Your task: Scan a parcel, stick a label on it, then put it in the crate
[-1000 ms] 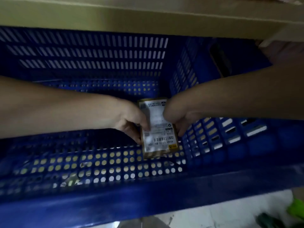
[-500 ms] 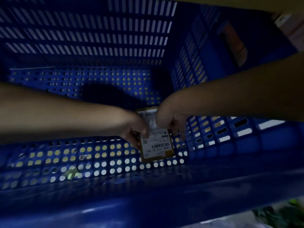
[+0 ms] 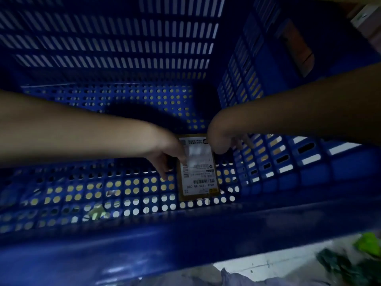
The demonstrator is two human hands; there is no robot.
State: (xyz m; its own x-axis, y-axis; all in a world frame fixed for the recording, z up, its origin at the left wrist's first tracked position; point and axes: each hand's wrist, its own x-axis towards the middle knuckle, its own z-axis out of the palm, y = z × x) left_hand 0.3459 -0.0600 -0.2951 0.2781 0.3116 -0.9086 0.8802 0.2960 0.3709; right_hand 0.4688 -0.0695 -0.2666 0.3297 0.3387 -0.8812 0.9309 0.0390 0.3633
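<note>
A small yellow-brown parcel (image 3: 199, 179) with a white printed label lies flat on the perforated floor of the blue crate (image 3: 185, 240), near the front right corner. My left hand (image 3: 167, 153) reaches in from the left. Its thumb rests on the label and its fingers run down the parcel's left edge. My right hand (image 3: 222, 139) comes in from the right and hovers at the parcel's top right corner. Its fingers are spread toward the crate's right wall, with nothing in them.
The crate's slotted back wall (image 3: 115, 44) and right wall (image 3: 247, 79) close in the space around both arms. A handle opening (image 3: 296, 48) shows in the right wall. Below the front rim, a bright green object (image 3: 369, 242) and a dark one (image 3: 340, 263) lie on the pale floor.
The parcel has gone down from a tilted hold to lie flat on the crate floor. My right hand has come off it and spread its fingers. The view has moved deeper into the crate.
</note>
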